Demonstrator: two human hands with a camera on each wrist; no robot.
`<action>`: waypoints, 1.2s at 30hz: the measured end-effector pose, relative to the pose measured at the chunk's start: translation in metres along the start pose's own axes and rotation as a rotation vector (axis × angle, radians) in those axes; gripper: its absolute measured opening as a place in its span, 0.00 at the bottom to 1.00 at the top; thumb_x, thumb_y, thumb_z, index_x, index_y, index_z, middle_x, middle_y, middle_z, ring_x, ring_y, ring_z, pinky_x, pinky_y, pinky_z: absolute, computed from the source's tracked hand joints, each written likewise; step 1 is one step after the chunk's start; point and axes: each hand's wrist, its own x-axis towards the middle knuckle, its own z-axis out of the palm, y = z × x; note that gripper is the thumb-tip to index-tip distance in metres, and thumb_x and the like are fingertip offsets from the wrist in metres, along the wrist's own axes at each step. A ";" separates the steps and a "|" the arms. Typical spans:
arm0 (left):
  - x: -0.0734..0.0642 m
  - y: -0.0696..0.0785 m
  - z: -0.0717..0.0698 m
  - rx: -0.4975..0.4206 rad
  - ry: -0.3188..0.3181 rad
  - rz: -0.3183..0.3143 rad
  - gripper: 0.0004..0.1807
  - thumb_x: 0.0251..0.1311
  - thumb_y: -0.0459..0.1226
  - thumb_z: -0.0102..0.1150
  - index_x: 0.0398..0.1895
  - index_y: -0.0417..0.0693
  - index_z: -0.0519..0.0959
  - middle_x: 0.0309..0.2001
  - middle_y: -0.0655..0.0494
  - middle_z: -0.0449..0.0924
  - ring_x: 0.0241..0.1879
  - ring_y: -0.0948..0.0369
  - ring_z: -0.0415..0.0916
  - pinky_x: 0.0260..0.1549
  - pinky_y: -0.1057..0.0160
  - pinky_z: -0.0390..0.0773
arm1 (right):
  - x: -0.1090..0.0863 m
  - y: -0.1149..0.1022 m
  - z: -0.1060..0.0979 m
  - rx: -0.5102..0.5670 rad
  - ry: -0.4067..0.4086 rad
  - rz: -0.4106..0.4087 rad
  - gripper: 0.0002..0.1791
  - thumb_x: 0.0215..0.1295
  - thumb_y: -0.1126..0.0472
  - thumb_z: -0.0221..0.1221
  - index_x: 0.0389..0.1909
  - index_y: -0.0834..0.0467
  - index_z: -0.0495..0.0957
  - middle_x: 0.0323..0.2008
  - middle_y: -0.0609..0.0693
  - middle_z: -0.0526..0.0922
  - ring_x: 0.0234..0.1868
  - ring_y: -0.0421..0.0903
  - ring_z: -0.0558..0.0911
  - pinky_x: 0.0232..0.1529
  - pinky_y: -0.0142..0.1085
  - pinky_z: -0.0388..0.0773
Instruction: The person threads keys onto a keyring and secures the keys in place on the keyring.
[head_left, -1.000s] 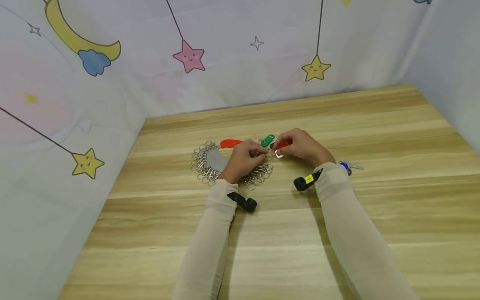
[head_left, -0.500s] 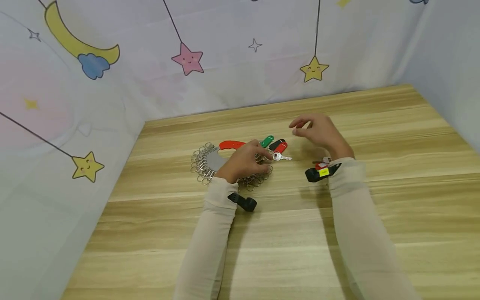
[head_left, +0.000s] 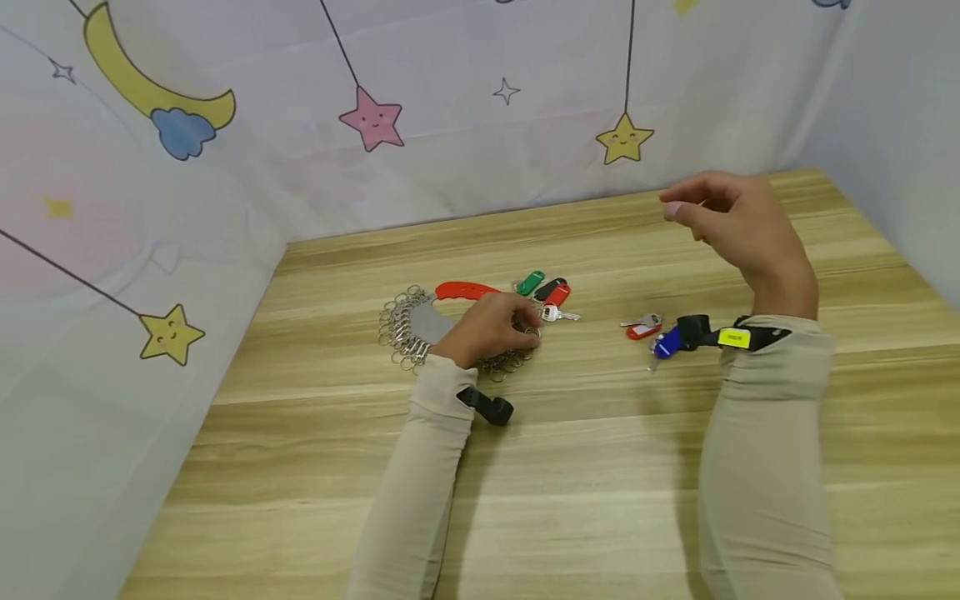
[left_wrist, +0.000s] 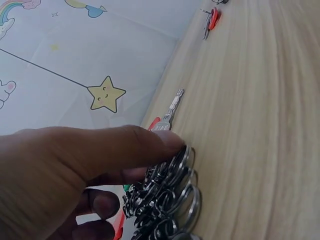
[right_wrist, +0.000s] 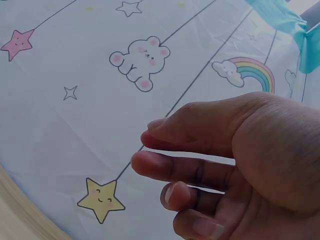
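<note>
A flat grey key holder [head_left: 428, 319] with a red handle [head_left: 462, 290] lies on the table, its curved edge hung with several metal clips and rings [left_wrist: 167, 200]. Over its right end, my left hand [head_left: 491, 327] holds a ring between thumb and index finger. Just beyond those fingertips is a silver key [head_left: 561, 314], beside red [head_left: 557, 294], black [head_left: 550, 288] and green [head_left: 532, 282] key tags. Raised above the table at the right, my right hand [head_left: 750, 229] has loosely bent fingers and holds nothing; the right wrist view shows this hand [right_wrist: 235, 160] against the backdrop.
Between the hands, nearer the right wrist, lie a red-tagged key [head_left: 642, 326] and a blue key tag [head_left: 667, 342]. The wooden table [head_left: 585, 483] meets a white printed backdrop [head_left: 465, 167] at its far edge.
My right hand has let go of the silver key, lifted and swung right, uncovering the tagged keys there. My left hand stays over the rings with little movement.
</note>
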 end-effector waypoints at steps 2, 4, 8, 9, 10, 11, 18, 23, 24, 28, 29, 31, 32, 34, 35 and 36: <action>0.000 0.000 0.000 -0.011 0.004 0.000 0.05 0.59 0.36 0.73 0.37 0.51 0.86 0.32 0.62 0.81 0.34 0.65 0.75 0.36 0.65 0.75 | -0.001 0.002 -0.002 0.015 -0.002 0.011 0.13 0.70 0.57 0.65 0.51 0.58 0.85 0.42 0.49 0.82 0.34 0.45 0.72 0.31 0.31 0.69; -0.001 -0.001 -0.001 -0.030 0.005 0.004 0.05 0.60 0.35 0.72 0.38 0.49 0.86 0.32 0.61 0.81 0.34 0.64 0.76 0.36 0.65 0.75 | 0.000 0.007 -0.004 -0.008 -0.024 0.030 0.13 0.70 0.57 0.64 0.52 0.58 0.84 0.40 0.48 0.82 0.32 0.46 0.72 0.30 0.32 0.69; -0.001 -0.001 -0.001 -0.070 0.021 0.021 0.04 0.63 0.32 0.69 0.40 0.46 0.87 0.33 0.60 0.83 0.35 0.64 0.77 0.37 0.66 0.76 | 0.000 0.021 -0.007 -0.134 -0.159 0.109 0.12 0.72 0.59 0.61 0.51 0.60 0.83 0.41 0.50 0.81 0.34 0.48 0.74 0.33 0.34 0.72; -0.001 -0.001 -0.002 -0.078 0.026 0.027 0.04 0.63 0.32 0.68 0.40 0.45 0.88 0.34 0.60 0.83 0.36 0.64 0.78 0.38 0.66 0.77 | 0.001 0.025 -0.008 -0.175 -0.214 0.125 0.11 0.72 0.61 0.61 0.50 0.61 0.83 0.40 0.52 0.81 0.34 0.49 0.74 0.33 0.35 0.72; -0.002 -0.001 -0.002 -0.086 0.033 0.032 0.04 0.63 0.32 0.68 0.39 0.45 0.88 0.34 0.60 0.84 0.36 0.64 0.78 0.38 0.66 0.77 | 0.002 0.030 -0.008 -0.212 -0.274 0.145 0.09 0.72 0.63 0.60 0.48 0.62 0.82 0.39 0.53 0.80 0.34 0.49 0.74 0.32 0.36 0.72; -0.002 -0.001 -0.003 -0.095 0.040 0.033 0.03 0.63 0.32 0.68 0.39 0.45 0.88 0.34 0.61 0.84 0.36 0.65 0.78 0.39 0.66 0.77 | 0.003 0.036 -0.008 -0.241 -0.339 0.164 0.08 0.71 0.66 0.59 0.47 0.63 0.82 0.39 0.53 0.80 0.34 0.50 0.74 0.32 0.37 0.72; -0.004 -0.004 -0.003 -0.136 0.121 0.039 0.02 0.63 0.32 0.68 0.36 0.45 0.88 0.31 0.61 0.84 0.31 0.65 0.80 0.33 0.66 0.79 | 0.012 0.069 0.004 -0.256 -0.656 0.277 0.11 0.60 0.74 0.59 0.44 0.68 0.78 0.30 0.51 0.78 0.26 0.47 0.73 0.27 0.36 0.70; -0.003 -0.006 0.000 -0.150 0.182 0.027 0.02 0.63 0.33 0.69 0.37 0.45 0.88 0.34 0.59 0.85 0.32 0.65 0.80 0.33 0.66 0.79 | 0.014 0.079 0.011 -0.209 -0.676 0.326 0.04 0.60 0.74 0.63 0.36 0.67 0.79 0.30 0.51 0.81 0.28 0.46 0.74 0.28 0.35 0.72; -0.003 -0.006 0.001 -0.155 0.190 0.018 0.02 0.63 0.33 0.69 0.37 0.45 0.88 0.34 0.59 0.85 0.32 0.65 0.79 0.33 0.66 0.79 | 0.015 0.080 0.012 -0.210 -0.670 0.320 0.03 0.60 0.74 0.63 0.35 0.67 0.80 0.29 0.51 0.81 0.28 0.46 0.74 0.28 0.35 0.72; -0.002 -0.009 0.005 -0.189 0.204 -0.011 0.02 0.63 0.34 0.69 0.37 0.46 0.88 0.34 0.60 0.84 0.33 0.65 0.79 0.35 0.65 0.78 | 0.014 0.078 0.013 -0.221 -0.632 0.282 0.02 0.61 0.72 0.62 0.35 0.67 0.81 0.30 0.52 0.81 0.30 0.46 0.73 0.29 0.35 0.71; -0.002 -0.010 0.007 -0.200 0.207 -0.011 0.03 0.63 0.35 0.69 0.37 0.46 0.88 0.34 0.61 0.84 0.33 0.65 0.79 0.35 0.65 0.78 | 0.014 0.076 0.012 -0.224 -0.612 0.265 0.02 0.63 0.71 0.62 0.35 0.66 0.82 0.32 0.52 0.81 0.32 0.47 0.73 0.32 0.36 0.71; -0.001 -0.013 0.010 -0.217 0.218 0.003 0.04 0.63 0.35 0.69 0.39 0.47 0.88 0.33 0.61 0.84 0.32 0.65 0.79 0.34 0.65 0.78 | 0.013 0.072 0.012 -0.201 -0.557 0.225 0.04 0.66 0.68 0.61 0.37 0.65 0.82 0.35 0.54 0.82 0.37 0.49 0.74 0.38 0.39 0.72; -0.001 -0.015 0.011 -0.231 0.226 0.010 0.04 0.63 0.35 0.69 0.40 0.47 0.88 0.33 0.61 0.84 0.32 0.65 0.79 0.34 0.65 0.78 | 0.013 0.070 0.012 -0.169 -0.524 0.198 0.05 0.68 0.67 0.61 0.38 0.66 0.82 0.39 0.56 0.82 0.40 0.50 0.75 0.41 0.40 0.72; 0.000 -0.017 0.013 -0.255 0.245 0.023 0.05 0.62 0.35 0.69 0.40 0.47 0.89 0.34 0.61 0.84 0.32 0.65 0.80 0.34 0.65 0.78 | 0.013 0.064 0.013 -0.066 -0.457 0.143 0.08 0.71 0.64 0.60 0.39 0.67 0.80 0.45 0.57 0.81 0.48 0.52 0.76 0.50 0.41 0.71; 0.000 -0.019 0.014 -0.261 0.256 0.027 0.05 0.62 0.36 0.70 0.40 0.48 0.89 0.34 0.62 0.85 0.32 0.65 0.80 0.34 0.65 0.78 | 0.014 0.063 0.014 0.034 -0.431 0.102 0.08 0.72 0.65 0.60 0.39 0.68 0.79 0.48 0.58 0.81 0.51 0.53 0.76 0.54 0.42 0.69; 0.000 -0.020 0.015 -0.272 0.266 0.027 0.05 0.62 0.36 0.70 0.40 0.48 0.90 0.35 0.62 0.85 0.33 0.66 0.80 0.34 0.65 0.79 | 0.015 0.062 0.015 0.149 -0.410 0.053 0.08 0.73 0.66 0.58 0.38 0.69 0.77 0.49 0.59 0.81 0.53 0.54 0.77 0.57 0.42 0.67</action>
